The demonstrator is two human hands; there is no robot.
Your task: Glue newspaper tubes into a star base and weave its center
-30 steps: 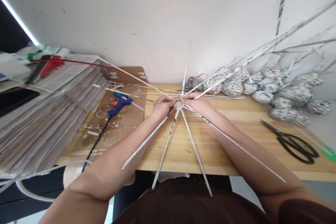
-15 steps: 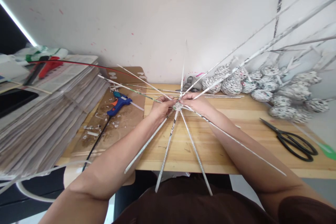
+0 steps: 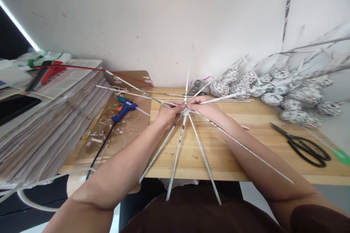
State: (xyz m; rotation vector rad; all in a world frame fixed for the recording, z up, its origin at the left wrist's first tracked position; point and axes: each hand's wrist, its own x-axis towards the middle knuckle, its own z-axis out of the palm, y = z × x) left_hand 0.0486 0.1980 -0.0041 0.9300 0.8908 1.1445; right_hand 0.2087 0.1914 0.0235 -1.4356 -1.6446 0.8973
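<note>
A woven paper hub (image 3: pixel 185 110) with several long paper rods spreading out like spokes is held above the wooden table. My left hand (image 3: pixel 170 112) pinches the hub's left side, its fingers closed among the rods. On the right side, my right hand (image 3: pixel 201 106) is closed on the hub and the bases of the rods. One paper rod (image 3: pixel 202 154) slants down toward my body, and a longer one runs from the right hand toward the upper right. The fingertips of both hands almost meet at the hub.
A blue glue gun (image 3: pixel 124 111) lies on stained cardboard (image 3: pixel 109 145) at the left, beside stacked newspapers (image 3: pixel 51 116). Black scissors (image 3: pixel 303 145) rest at the right. Woven paper pieces (image 3: pixel 298 102) line the wall on the wooden table (image 3: pixel 169 167).
The long rods at the upper right have swung down toward the woven pieces. The left rods have shifted, one rising and one lowering. Both hands remain at the hub.
</note>
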